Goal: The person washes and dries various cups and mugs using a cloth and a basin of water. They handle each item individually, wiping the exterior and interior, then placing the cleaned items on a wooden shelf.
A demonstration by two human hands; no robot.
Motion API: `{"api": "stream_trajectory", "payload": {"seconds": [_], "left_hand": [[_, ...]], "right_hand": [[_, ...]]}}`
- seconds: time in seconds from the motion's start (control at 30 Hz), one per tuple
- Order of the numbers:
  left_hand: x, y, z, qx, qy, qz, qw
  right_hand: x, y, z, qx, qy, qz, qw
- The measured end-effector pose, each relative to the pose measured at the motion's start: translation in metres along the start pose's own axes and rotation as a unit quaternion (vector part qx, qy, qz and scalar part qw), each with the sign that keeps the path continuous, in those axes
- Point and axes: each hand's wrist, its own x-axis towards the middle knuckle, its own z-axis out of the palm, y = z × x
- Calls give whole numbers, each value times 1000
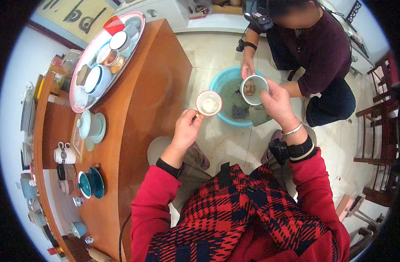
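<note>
My left hand [187,129] grips the handle of a small white cup [201,98] with a red rim; something whitish lies at its bottom. In my right hand [278,103] is a larger pale cup [259,92], tilted so that its inside shows, with a brown patch inside that I cannot make out. A co-worker's hand [248,68] is at the far side of this cup; whether it touches is unclear. Below the cups, a light blue plastic basin [221,116] of murky water stands on the floor. A dark cloth-like thing [240,112] lies in the water.
A co-worker [321,52] squats across the basin. A grey-green flat piece [259,115] is at the basin's right rim. On the wooden cabinet [134,131] at left are an enamel tray [76,75] of cups, a pale lidded bowl [91,126] and a teal one [91,183]. Wooden chairs [373,131] stand right.
</note>
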Motion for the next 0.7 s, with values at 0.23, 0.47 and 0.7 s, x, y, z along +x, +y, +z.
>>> {"api": "stream_trajectory", "payload": {"seconds": [0.23,0.47,0.7], "left_hand": [[36,-54,46,18,-59,-99,993],[74,-124,150,-75,-128,-292,945],[113,-156,219,145,-221,-238,935]], "right_hand": [[-2,61,-15,-7,-7,101,995],[-1,80,-29,-65,-25,116,991],[5,74,-24,-153,-54,140,977]]}}
